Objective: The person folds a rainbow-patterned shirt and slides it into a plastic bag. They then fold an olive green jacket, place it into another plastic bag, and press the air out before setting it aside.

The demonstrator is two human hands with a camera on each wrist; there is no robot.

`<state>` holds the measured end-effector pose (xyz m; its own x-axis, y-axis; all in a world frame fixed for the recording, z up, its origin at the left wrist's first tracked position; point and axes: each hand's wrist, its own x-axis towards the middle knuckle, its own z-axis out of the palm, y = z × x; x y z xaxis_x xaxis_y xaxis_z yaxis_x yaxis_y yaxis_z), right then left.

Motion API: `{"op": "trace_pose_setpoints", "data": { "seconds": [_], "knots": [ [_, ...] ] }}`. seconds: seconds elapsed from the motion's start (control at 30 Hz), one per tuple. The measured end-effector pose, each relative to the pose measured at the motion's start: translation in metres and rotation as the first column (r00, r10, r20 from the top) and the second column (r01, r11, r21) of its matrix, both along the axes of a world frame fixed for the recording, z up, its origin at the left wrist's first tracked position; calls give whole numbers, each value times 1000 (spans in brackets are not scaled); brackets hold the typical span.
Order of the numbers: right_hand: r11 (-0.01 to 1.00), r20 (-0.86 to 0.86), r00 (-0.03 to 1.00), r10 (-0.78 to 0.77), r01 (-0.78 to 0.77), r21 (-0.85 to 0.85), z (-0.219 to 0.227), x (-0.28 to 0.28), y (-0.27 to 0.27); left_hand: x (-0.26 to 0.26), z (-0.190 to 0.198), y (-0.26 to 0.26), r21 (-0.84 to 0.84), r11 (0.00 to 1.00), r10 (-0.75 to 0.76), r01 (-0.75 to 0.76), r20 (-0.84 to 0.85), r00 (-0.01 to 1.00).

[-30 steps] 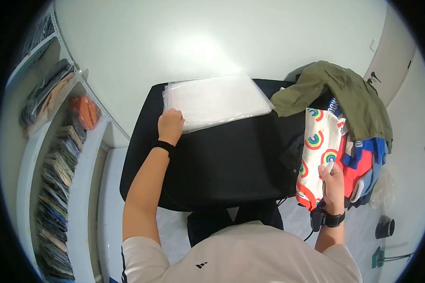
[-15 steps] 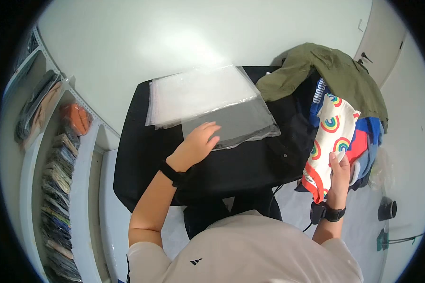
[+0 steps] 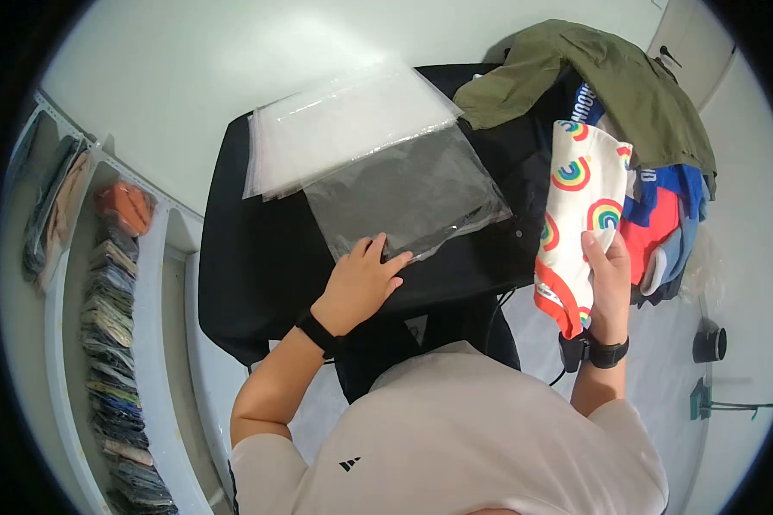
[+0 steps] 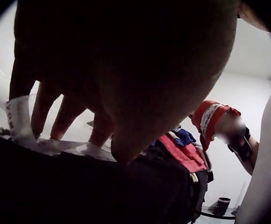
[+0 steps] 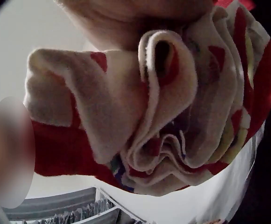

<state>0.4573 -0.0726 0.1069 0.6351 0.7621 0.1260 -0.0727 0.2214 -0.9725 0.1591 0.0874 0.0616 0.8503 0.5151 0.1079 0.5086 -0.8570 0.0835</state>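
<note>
A clear plastic bag (image 3: 404, 193) lies on the black table, overlapping the front of a stack of whitish clear bags (image 3: 343, 129). My left hand (image 3: 358, 283) rests with spread fingers on that bag's near edge; in the left wrist view the fingers of the left hand (image 4: 112, 79) point down at the plastic. My right hand (image 3: 608, 283) grips a folded cream garment with rainbows and red trim (image 3: 573, 184), held up at the table's right side. In the right wrist view the garment (image 5: 102, 102) hangs in loose folds below the right hand (image 5: 144, 21).
On the table's right side lie an olive jacket (image 3: 610, 94) and a heap of red and blue clothes (image 3: 653, 232). Shelves with bagged garments (image 3: 112, 369) stand at the left. A black cup-like container (image 3: 709, 345) is at the lower right.
The left hand has left the stack's left edge and moved right and nearer the body. One bag now lies forward of the stack, its dark see-through part showing. The right hand still holds the garment.
</note>
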Motion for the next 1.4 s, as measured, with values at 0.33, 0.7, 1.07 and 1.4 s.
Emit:
{"op": "trace_pose_setpoints", "data": {
  "seconds": [0.33, 0.7, 1.07, 1.4],
  "knots": [
    [978, 271, 942, 198, -171, -120, 12, -41, 21, -6, 0, 7, -6, 1000, -4, 4, 57, 998],
    [960, 464, 841, 278, -221, -174, 12, -54, 21, -3, 0, 20, -130, 988, 127, -86, 356, 926],
    [851, 824, 266, 500, -329, -410, -3, -60, 44, 21, 36, 4, 85, 996, -32, -20, 569, 822],
    [879, 827, 298, 476, -153, -451, 13, -61, 87, 46, 55, -28, 188, 981, -153, 55, 558, 815]
  ]
}}
